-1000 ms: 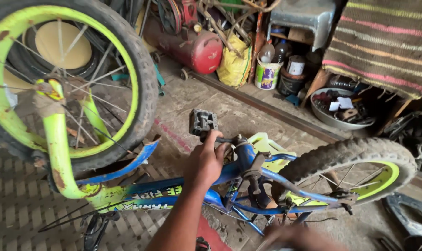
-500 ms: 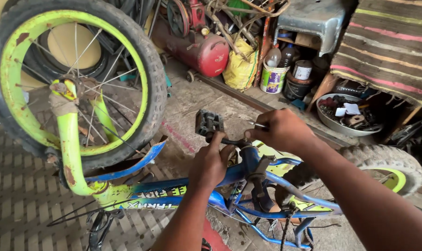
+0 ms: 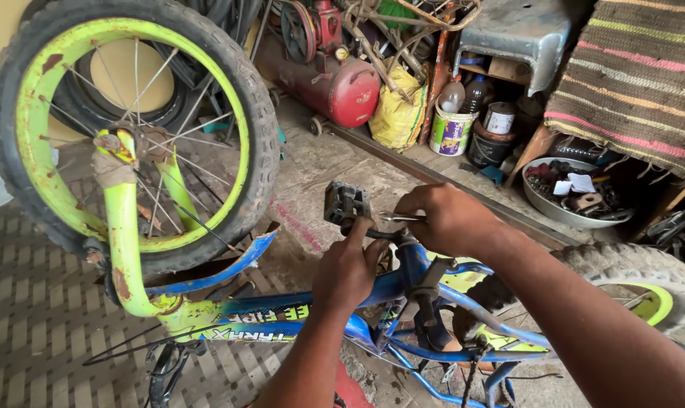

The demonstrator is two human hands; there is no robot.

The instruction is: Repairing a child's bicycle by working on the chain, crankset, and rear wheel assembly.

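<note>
Setting: cluttered workshop, red compressor tank (image 3: 342, 87) behind, small bike (image 3: 282, 317) upside down on paved floor
Pedal (image 3: 345, 204): atop upturned crank, just ahead of both hands
Left hand (image 3: 348, 268): closed around crank arm below pedal
Right hand (image 3: 444, 219): gripping slim metal tool (image 3: 397, 218), lying crosswise, tip toward pedal; the nearer hand

Left hand (image 3: 348, 270) raised from below, forearm upright, fingers curled, index finger stretched up. Right hand (image 3: 442, 219) reaching in from the right, closed into a fist, knuckles up.
</note>
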